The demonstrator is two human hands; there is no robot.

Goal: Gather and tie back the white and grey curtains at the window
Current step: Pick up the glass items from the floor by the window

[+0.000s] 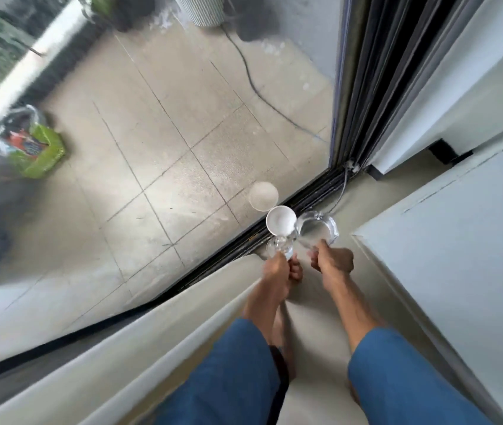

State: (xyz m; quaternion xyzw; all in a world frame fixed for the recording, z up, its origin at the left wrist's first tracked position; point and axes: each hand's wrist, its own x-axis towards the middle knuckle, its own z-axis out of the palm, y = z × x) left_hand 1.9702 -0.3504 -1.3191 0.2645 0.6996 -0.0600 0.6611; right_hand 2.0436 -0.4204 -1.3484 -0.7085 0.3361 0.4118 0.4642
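A pale white curtain runs diagonally along the foot of the glass door, from the lower left up to my hands. Dark grey vertical folds stand at the right end of the door; I cannot tell whether they are curtain or frame. My left hand grips a small clear glass with a white cup resting above it. My right hand holds a clear glass jug by its handle. Neither hand touches the curtain.
The black door track runs under the cups. Beyond the glass lie a tiled balcony floor, a green basket and a dark cable. A pale wall panel stands close on my right.
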